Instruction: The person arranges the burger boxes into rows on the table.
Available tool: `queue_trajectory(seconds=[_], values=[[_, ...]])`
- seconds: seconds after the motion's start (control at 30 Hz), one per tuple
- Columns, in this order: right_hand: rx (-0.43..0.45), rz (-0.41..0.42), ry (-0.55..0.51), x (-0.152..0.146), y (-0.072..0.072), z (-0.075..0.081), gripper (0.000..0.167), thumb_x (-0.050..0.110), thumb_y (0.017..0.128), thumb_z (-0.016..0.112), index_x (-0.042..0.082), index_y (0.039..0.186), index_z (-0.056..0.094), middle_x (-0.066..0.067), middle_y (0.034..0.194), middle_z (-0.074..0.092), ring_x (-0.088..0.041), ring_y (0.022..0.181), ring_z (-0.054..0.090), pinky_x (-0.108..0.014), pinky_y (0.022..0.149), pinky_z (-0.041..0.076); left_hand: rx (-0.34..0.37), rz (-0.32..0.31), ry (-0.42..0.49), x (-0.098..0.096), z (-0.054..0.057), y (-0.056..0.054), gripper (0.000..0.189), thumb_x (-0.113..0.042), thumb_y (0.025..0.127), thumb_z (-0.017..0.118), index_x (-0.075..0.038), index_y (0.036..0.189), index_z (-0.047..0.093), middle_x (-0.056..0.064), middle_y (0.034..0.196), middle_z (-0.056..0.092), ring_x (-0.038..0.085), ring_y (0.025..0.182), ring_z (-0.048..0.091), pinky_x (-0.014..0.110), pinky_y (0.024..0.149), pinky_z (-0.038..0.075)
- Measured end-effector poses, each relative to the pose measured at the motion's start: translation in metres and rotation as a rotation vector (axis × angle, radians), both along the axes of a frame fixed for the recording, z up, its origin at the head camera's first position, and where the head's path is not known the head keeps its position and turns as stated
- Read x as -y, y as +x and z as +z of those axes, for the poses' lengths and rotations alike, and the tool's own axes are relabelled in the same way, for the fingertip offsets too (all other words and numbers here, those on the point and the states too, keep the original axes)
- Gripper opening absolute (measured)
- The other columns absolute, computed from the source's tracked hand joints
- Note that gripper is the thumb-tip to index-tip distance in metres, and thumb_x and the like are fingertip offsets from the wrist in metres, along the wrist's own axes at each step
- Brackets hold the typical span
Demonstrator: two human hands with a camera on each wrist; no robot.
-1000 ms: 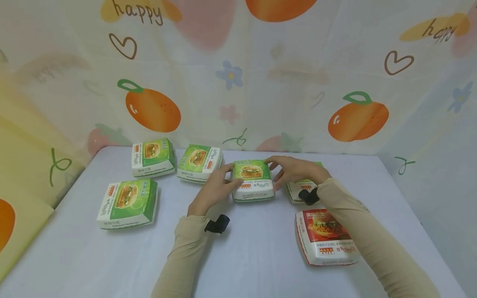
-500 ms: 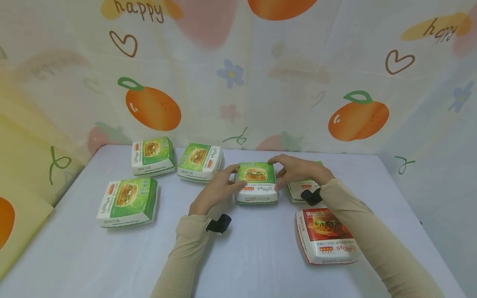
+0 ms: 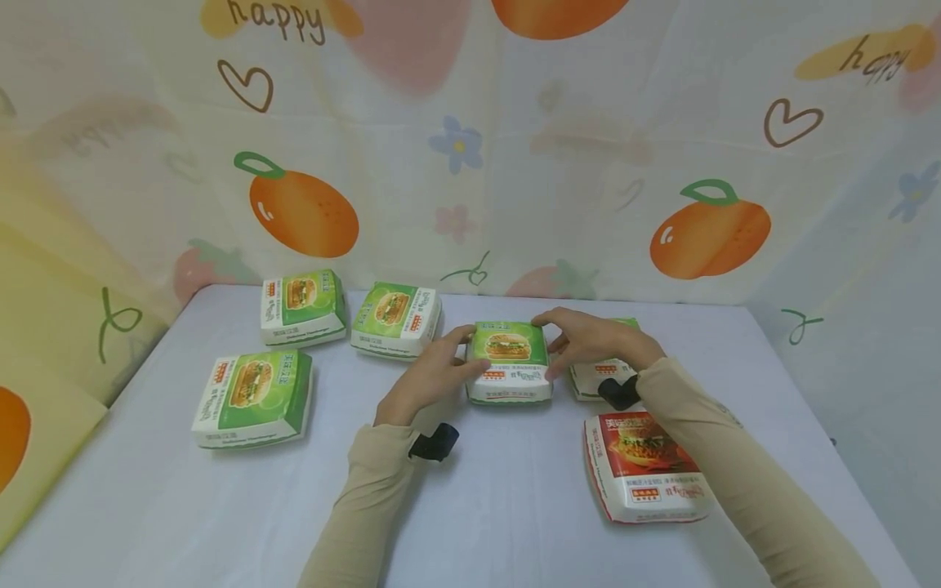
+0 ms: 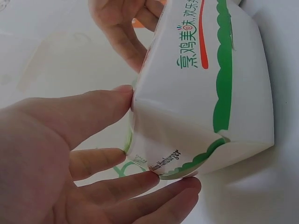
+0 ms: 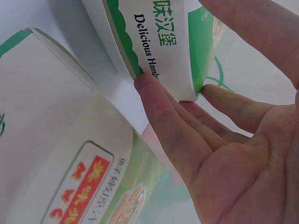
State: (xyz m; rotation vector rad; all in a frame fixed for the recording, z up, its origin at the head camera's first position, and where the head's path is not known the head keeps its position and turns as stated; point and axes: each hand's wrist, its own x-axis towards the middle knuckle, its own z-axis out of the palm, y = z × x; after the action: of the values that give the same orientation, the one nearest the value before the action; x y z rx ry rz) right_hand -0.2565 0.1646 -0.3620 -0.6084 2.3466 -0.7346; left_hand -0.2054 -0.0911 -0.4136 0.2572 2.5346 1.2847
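Note:
A green-and-white burger box [image 3: 509,359] with a printed burger on its lid sits near the middle of the table, between both hands. My left hand [image 3: 434,376] grips its left side; in the left wrist view the thumb and fingertips of the left hand [image 4: 42,154] meet the white cardboard [image 4: 187,93] at a corner. From the right, my right hand [image 3: 599,339] holds the opposite side, thumb and fingers spread along it. The right wrist view shows fingertips [image 5: 147,81] on the side printed "Delicious Hamburger". The box's far side is hidden.
Another green burger box [image 3: 588,377] stands close on the right, partly behind the right hand. A red burger box [image 3: 639,469] lies nearer, under the right forearm. Three green boxes stand left: one in front [image 3: 253,400], two behind [image 3: 303,309] [image 3: 394,318]. A patterned cloth hangs behind the table.
The middle green burger box has shifted slightly to the right and towards me, with both hands moving along. The other boxes have stayed in place.

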Motion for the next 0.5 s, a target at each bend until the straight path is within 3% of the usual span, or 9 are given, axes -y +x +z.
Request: queue_trajectory(seconds=[0.5], values=[[-0.015, 0.017, -0.032, -0.0036, 0.0029, 0.0012, 0.088, 0.012, 0.081, 0.082, -0.006, 0.149, 0.029, -0.028, 0.155, 0.031, -0.043, 0.13, 0.053, -0.046, 0.104, 0.05, -0.017, -0.008, 0.003, -0.0019, -0.0024, -0.001, 0.069, -0.037, 0.095, 0.065, -0.015, 0.153, 0.036, 0.011, 0.154, 0.044, 0.034, 0.128, 0.057, 0.05, 0.105, 0.048]])
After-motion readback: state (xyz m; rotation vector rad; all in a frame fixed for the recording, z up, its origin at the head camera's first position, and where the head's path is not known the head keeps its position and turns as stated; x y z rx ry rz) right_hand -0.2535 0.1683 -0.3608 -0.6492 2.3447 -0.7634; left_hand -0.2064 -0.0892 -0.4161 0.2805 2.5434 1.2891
